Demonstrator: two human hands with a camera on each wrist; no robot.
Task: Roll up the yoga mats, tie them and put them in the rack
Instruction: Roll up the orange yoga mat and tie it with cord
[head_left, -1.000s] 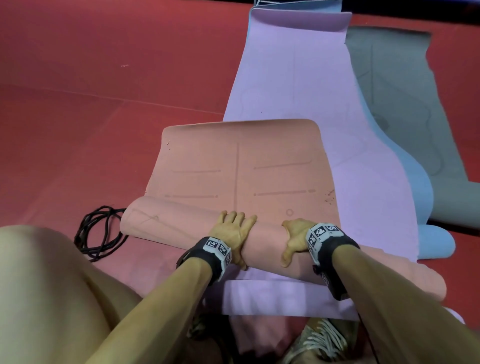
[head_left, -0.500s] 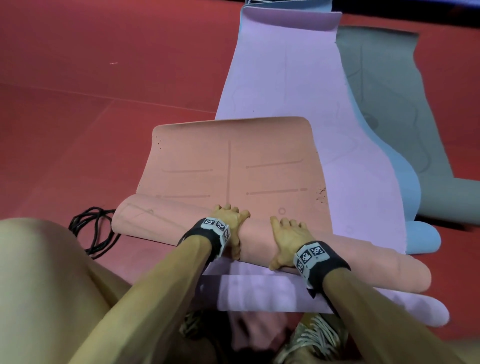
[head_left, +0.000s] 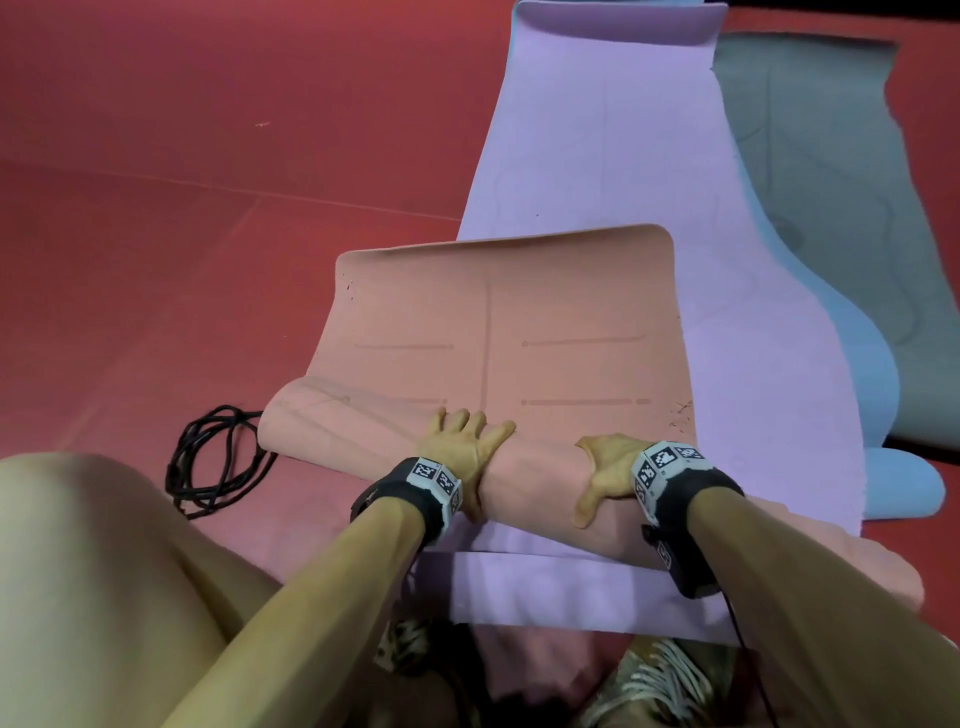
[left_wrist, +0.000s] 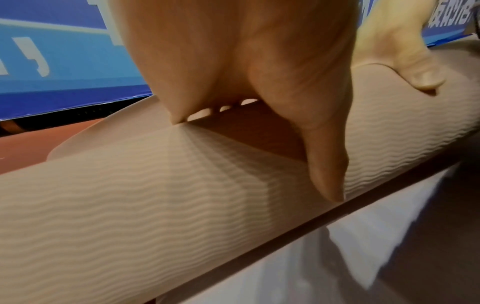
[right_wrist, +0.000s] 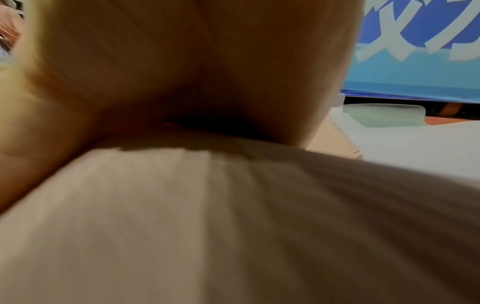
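Note:
A pink yoga mat (head_left: 488, 322) lies partly rolled on the red floor, with its roll (head_left: 353, 431) across the near end and the flat part stretching away. My left hand (head_left: 467, 447) sits on the roll's middle, fingers over the top and thumb on the near side. My right hand (head_left: 608, 467) wraps the roll just to the right, thumb pointing down toward me. The left wrist view shows the left hand (left_wrist: 246, 61) arched over the ribbed roll (left_wrist: 155, 195). The right wrist view is blurred, with the palm (right_wrist: 182, 61) on the roll (right_wrist: 233, 226).
Under the pink mat lies a purple mat (head_left: 608, 156), then a blue one (head_left: 857, 364) and a grey one (head_left: 831, 156) to the right. A black cord (head_left: 208, 457) is coiled by the roll's left end. My knee (head_left: 78, 571) and shoe (head_left: 660, 680) are close below.
Both hands have shifted on the roll: the left fingers now reach further over its top, and the right hand has moved from lying back to wrapping over it. The roll has crept slightly forward.

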